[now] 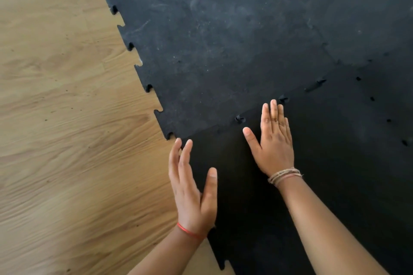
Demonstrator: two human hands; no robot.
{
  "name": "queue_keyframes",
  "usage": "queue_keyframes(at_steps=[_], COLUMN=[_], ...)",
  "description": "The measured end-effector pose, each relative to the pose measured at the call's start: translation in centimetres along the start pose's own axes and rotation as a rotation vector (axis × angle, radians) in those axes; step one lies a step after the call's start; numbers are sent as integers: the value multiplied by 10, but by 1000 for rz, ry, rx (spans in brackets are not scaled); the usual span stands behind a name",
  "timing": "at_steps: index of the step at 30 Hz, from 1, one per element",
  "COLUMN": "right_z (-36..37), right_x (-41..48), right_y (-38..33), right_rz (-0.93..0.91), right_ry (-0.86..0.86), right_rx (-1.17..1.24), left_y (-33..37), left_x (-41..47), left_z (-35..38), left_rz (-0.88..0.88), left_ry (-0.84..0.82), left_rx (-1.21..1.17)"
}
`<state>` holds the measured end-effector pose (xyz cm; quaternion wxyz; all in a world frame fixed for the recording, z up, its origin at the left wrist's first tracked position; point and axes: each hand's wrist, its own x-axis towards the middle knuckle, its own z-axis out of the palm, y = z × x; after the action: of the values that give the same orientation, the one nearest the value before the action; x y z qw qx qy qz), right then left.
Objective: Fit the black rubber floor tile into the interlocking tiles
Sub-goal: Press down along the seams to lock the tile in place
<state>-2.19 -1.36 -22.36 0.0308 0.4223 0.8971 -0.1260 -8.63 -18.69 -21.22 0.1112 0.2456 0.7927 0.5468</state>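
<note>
Tile (279,219), black rubber, lies flat on wood-grain floor (67,118) at lower centre/right of view, directly under both hands. Surface is darker and cleaner than the laid tiles (223,40) beyond it, which look greyish w/ pale scuffs and white specks. Its far edge meets the laid tiles along a jagged seam running diagonally from near the left fingertips up to the right; a few puzzle tabs along that seam sit proud or leave small dark gaps, e.g. one just beside the right hand's thumb and one past its fingertips, so seam looks not fully flush there. Similar small gaps dot the seam further right. Tile's left edge borders bare floor and shows a notch cutout near bottom of frame. Laid tiles' left edge has the same tab-and-notch profile against the wood. Left hand (192,190) is open, fingers together and extended, thumb apart; it's tilted on edge at the tile's left border, fingertips near the corner where tile, laid tiles and floor meet; can't tell if it touches the rubber. Thin red band (190,232) on that wrist. Right hand (273,143) is open, palm down, flat on the tile, fingers close together pointing at the seam, thumb splayed out left. Tan string bracelets (285,175) wrap that wrist. Neither hand grips anything.
</note>
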Motion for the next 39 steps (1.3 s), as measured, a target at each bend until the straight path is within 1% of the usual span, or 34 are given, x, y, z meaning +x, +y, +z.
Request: queue_keyframes(at_steps=[2, 5, 6, 9, 10, 11, 13, 14, 15, 17, 19, 20, 22, 24, 27, 29, 31, 34, 36, 37, 39], right_z=[-1, 0, 0, -1, -1, -1, -3, -5, -8, -16, -21, -22, -27, -28, -21, -21, -26, -34, -34, -34, -33], right_x=[-1, -1, -1, -3, -5, -7, -13, -16, -20, -31, -45, -50, -52, -48, -43, -42, -40, -38, -31, -25, -18], right_y=[-1, -3, -3, -1, -1, -2, -7, -10, -14, -24, -33, -35, -40, -41, -45, -47, -44, -34, -37, -41, -50], right_rz=[12, 7, 6, -40, -69, -100, -167, -212, -267, -409, -559, -600, -582, -584, -602, -590, -580, -593, -576, -585, -622], right_ry=[0, 7, 10, -14, -30, -50, -98, -122, -141, -182, -246, -273, -345, -409, -484, -506, -526, -524, -481, -464, -453], right_rx=[-3, -24, -27, -57, -70, -85, -123, -150, -183, -255, -329, -352, -394, -424, -351, -338, -268, -210, -245, -274, -321], left_y=[-3, -19, -23, -27, -29, -31, -34, -34, -33, -30, -31, -32, -32, -32, -27, -19, -11, -8, -11, -14, -19], left_x=[2, 7, 7, 8, 8, 8, 8, 9, 11, 15, 21, 24, 28, 30, 33, 35, 41, 46, 46, 45, 40], left_z=[0, 1, 1, -1, -2, -3, -2, -2, -2, -7, -14, -17, -20, -20, -22, -25, -31, -37, -41, -41, -42], left_rz=[32, 30, 43, 69, 90, 117, 171, 175, 166, 164, 220, 247, 272, 260, 245, 251, 255, 294, 291, 282, 229], left_ry=[-33, -131, -145, -134, -154, -196, -306, -349, -379, -434, -496, -527, -558, -573, -588, -616, -639, -681, -674, -661, -688], left_rx=[9, 169, 187, 131, 142, 201, 442, 552, 613, 615, 584, 576, 574, 567, 579, 621, 670, 704, 681, 660, 636])
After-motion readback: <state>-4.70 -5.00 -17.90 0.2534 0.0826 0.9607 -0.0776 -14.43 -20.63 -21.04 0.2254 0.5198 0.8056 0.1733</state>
